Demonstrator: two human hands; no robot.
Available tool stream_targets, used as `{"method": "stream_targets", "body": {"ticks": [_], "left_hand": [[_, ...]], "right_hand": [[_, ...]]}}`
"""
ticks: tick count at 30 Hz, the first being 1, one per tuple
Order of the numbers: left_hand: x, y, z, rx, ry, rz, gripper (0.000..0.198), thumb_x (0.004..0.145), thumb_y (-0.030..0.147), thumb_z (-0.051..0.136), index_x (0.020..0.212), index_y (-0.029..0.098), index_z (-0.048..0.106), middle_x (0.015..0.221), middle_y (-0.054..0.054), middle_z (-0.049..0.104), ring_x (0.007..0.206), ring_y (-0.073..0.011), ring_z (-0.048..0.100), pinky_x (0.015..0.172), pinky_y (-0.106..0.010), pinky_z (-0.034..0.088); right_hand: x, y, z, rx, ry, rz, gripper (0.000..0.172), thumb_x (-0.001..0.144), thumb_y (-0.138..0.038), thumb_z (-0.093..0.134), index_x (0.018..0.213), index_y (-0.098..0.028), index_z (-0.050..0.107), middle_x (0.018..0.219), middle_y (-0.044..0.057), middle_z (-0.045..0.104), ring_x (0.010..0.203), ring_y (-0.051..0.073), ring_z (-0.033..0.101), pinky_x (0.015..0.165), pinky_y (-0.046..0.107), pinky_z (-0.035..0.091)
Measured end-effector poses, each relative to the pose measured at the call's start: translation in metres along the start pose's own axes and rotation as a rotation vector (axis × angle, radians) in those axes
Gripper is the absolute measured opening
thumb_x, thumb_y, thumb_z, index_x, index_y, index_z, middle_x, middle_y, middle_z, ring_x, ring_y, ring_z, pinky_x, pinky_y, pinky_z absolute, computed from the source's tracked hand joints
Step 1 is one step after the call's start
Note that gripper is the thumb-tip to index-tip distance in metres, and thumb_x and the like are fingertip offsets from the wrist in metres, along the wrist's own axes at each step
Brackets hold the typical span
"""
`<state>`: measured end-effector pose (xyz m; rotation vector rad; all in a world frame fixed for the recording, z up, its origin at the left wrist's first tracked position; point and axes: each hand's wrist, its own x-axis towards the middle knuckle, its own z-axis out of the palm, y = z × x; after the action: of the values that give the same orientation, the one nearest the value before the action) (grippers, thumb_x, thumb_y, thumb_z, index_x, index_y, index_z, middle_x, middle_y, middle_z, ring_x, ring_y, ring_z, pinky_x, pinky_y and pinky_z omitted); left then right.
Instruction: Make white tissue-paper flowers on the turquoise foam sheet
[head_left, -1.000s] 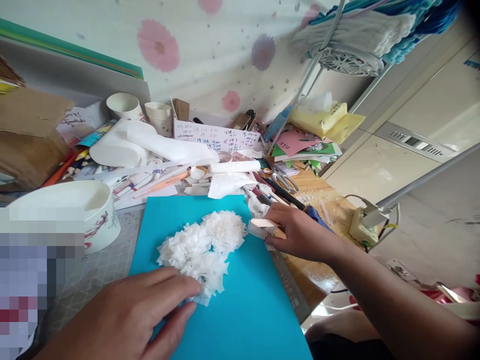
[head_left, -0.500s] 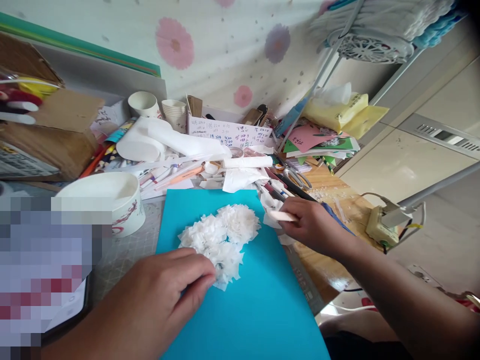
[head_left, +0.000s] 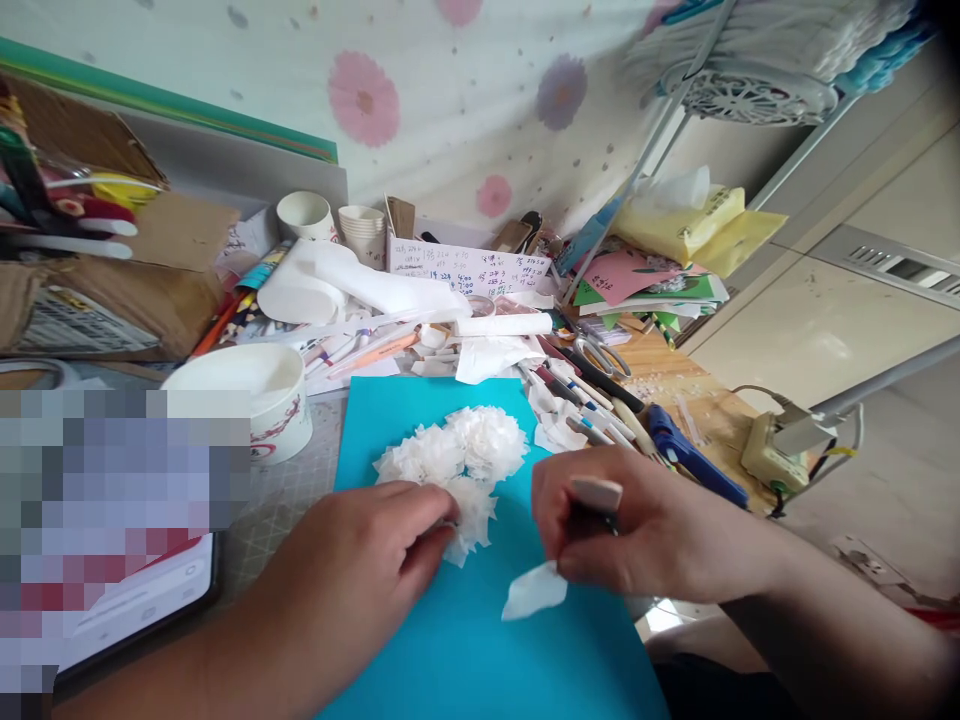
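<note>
On a blue sheet (head_left: 525,660) lie three ruffled clusters of white tissue paper, grouped like flowers. At the lower cluster (head_left: 474,520), my left hand (head_left: 367,560) is closed, its fingertips pressed into the paper's left side. To the right and over the sheet, my right hand (head_left: 630,520) pinches a small white tissue piece (head_left: 534,592) between thumb and finger. A pale flat-ended stick (head_left: 597,494) also sits in that hand; its other end is hidden. The upper right cluster (head_left: 487,442) and upper left cluster (head_left: 420,455) are untouched.
A white paper bowl (head_left: 277,405) stands left, near a phone (head_left: 142,640) partly blurred out. Rolled white paper (head_left: 502,325), pens and scissors (head_left: 600,355) crowd the back. A blue-handled tool (head_left: 694,455) lies right, by a power strip (head_left: 780,450).
My right hand has moved from the scrap pile beside the sheet down and over the sheet, bringing a tissue piece with it. My left hand stays at the lower cluster.
</note>
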<state>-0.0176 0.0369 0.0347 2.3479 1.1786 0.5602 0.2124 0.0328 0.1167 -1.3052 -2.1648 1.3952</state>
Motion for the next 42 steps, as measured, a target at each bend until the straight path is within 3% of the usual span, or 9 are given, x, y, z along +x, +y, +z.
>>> {"method": "stream_targets", "body": {"ticks": [3,7,12,17,21,26,31,34,42], "left_hand": [[0.002,0.001,-0.002,0.012,-0.021,-0.025,0.018,0.084,0.019,0.048,0.075,0.022,0.062,0.07,0.003,0.066,0.065,-0.0149,0.062,0.057,-0.023,0.039],[0.003,0.002,-0.004,0.045,-0.022,-0.05,0.018,0.079,0.014,0.045,0.074,0.023,0.06,0.076,0.002,0.068,0.068,-0.0164,0.063,0.059,-0.025,0.038],[-0.001,0.005,-0.008,0.057,0.031,-0.061,0.016,0.075,0.014,0.047,0.068,0.023,0.058,0.051,0.006,0.051,0.042,-0.0112,0.043,0.045,-0.023,0.026],[-0.002,0.009,-0.011,-0.065,0.009,-0.108,0.008,0.077,0.023,0.053,0.07,0.024,0.058,0.051,0.007,0.055,0.045,-0.0117,0.05,0.045,-0.022,0.03],[0.002,0.004,-0.007,-0.032,0.003,-0.097,0.021,0.088,0.026,0.046,0.073,0.022,0.061,0.069,0.002,0.067,0.062,-0.0145,0.06,0.055,-0.024,0.038],[0.004,-0.002,-0.004,-0.006,-0.022,-0.112,0.022,0.09,0.026,0.045,0.077,0.022,0.063,0.074,0.002,0.067,0.068,-0.016,0.062,0.059,-0.025,0.039],[0.002,0.001,-0.007,0.002,-0.056,-0.122,0.025,0.091,0.029,0.044,0.078,0.023,0.064,0.074,0.002,0.068,0.068,-0.0166,0.063,0.059,-0.026,0.039],[0.002,0.001,-0.008,-0.011,-0.058,-0.109,0.025,0.092,0.028,0.043,0.08,0.023,0.064,0.075,0.002,0.068,0.071,-0.0165,0.064,0.062,-0.026,0.041],[0.002,-0.001,-0.003,-0.011,-0.045,-0.072,0.022,0.09,0.021,0.045,0.081,0.023,0.065,0.078,0.001,0.069,0.072,-0.0173,0.064,0.064,-0.027,0.043]], "right_hand": [[0.013,-0.005,0.017,-0.103,0.009,0.003,0.008,0.071,-0.01,0.058,0.067,-0.017,0.058,0.067,-0.003,0.055,0.061,0.01,0.049,0.054,0.021,0.037],[0.032,0.0,0.032,-0.338,0.168,-0.002,0.008,0.074,-0.015,0.059,0.067,-0.017,0.055,0.068,-0.003,0.053,0.062,0.01,0.047,0.054,0.022,0.033],[0.044,0.007,0.037,-0.474,0.26,0.033,0.006,0.072,-0.016,0.058,0.066,-0.017,0.057,0.068,-0.001,0.056,0.063,0.012,0.049,0.054,0.023,0.03],[0.046,0.006,0.038,-0.489,0.264,0.033,0.006,0.072,-0.015,0.059,0.066,-0.017,0.056,0.067,0.0,0.056,0.063,0.013,0.049,0.054,0.024,0.03],[0.038,0.005,0.028,-0.332,0.283,-0.063,0.018,0.085,-0.027,0.056,0.07,-0.017,0.058,0.07,0.001,0.056,0.066,0.014,0.051,0.058,0.026,0.037],[0.009,0.006,0.012,-0.003,0.507,-0.311,0.044,0.099,-0.048,0.032,0.086,-0.022,0.065,0.077,0.005,0.062,0.07,0.018,0.056,0.062,0.031,0.045],[-0.007,-0.003,0.02,-0.25,0.338,-0.488,0.022,0.098,-0.038,0.043,0.107,-0.025,0.057,0.085,0.003,0.066,0.071,0.015,0.063,0.062,0.026,0.048],[0.001,-0.005,0.029,-0.437,0.304,-0.527,0.011,0.097,-0.029,0.047,0.1,-0.021,0.054,0.079,0.003,0.066,0.07,0.014,0.063,0.064,0.025,0.048],[0.019,0.006,0.035,-0.656,0.299,-0.577,0.012,0.097,-0.026,0.045,0.093,-0.019,0.053,0.069,0.001,0.061,0.058,0.013,0.054,0.056,0.025,0.042]]}}
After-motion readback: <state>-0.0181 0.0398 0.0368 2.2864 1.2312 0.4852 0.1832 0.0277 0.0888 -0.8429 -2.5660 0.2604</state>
